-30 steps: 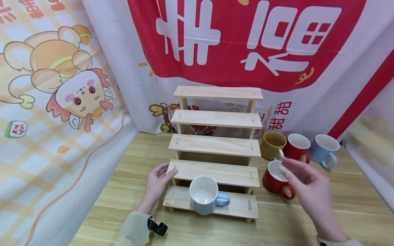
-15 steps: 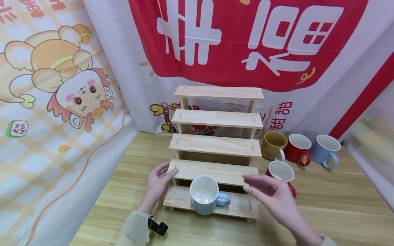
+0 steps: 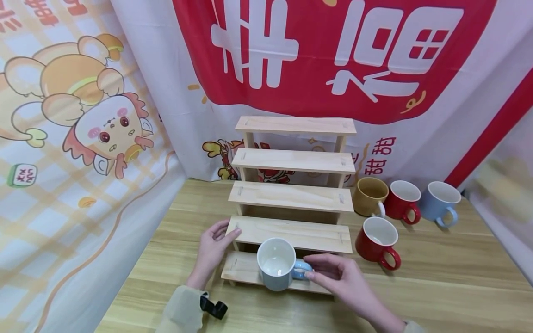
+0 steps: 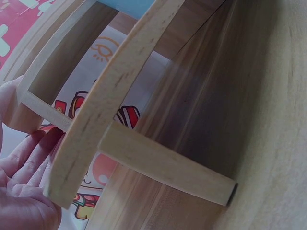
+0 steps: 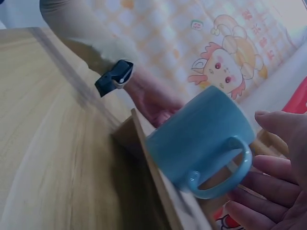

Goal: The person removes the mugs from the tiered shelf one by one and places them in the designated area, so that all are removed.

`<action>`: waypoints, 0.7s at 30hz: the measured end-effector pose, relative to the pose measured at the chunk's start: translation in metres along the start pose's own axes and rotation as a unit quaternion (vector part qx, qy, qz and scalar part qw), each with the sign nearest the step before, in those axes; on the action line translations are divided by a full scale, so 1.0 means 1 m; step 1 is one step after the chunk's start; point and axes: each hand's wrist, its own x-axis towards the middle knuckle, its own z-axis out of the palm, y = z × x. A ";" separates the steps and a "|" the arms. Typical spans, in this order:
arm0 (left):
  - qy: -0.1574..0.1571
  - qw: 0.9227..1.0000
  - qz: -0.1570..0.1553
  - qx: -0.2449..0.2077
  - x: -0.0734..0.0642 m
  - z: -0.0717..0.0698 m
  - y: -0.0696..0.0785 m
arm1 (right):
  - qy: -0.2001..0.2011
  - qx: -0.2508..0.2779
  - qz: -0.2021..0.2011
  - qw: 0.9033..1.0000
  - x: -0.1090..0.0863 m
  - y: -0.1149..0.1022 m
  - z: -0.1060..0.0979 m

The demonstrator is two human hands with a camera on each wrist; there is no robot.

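Observation:
A light blue mug [image 3: 276,263] with a white inside stands upright on the lowest step of a wooden tiered shelf [image 3: 287,233], its handle to the right. At that handle [image 5: 240,167] is my right hand [image 3: 339,277]. In the right wrist view its thumb and fingers are spread apart beside the handle, not closed on it; whether a fingertip touches it I cannot tell. My left hand [image 3: 213,245] grips the left end of the second step from the bottom, thumb on top. Several fingers [image 4: 29,158] reach under the board in the left wrist view.
Right of the shelf, a red mug [image 3: 376,238] stands in front of a brown mug [image 3: 370,196], another red mug [image 3: 402,201] and a second light blue mug [image 3: 440,203]. A printed cloth [image 3: 187,152] hangs behind the wooden tabletop [image 3: 166,273].
My right hand has moved left and toward me, from above the front red mug to the blue mug's handle. The left hand keeps its hold on the shelf.

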 end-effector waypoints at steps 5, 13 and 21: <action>-0.001 1.000 0.001 0.000 0.000 0.000 0.000 | -0.012 -0.002 0.003 1.000 0.005 0.010 0.007; -0.002 1.000 -0.002 0.001 0.000 0.000 -0.001 | -0.001 -0.017 0.012 1.000 0.010 0.014 0.012; -0.002 1.000 -0.004 -0.003 0.000 -0.001 -0.001 | 0.017 -0.003 0.018 1.000 0.011 0.017 0.016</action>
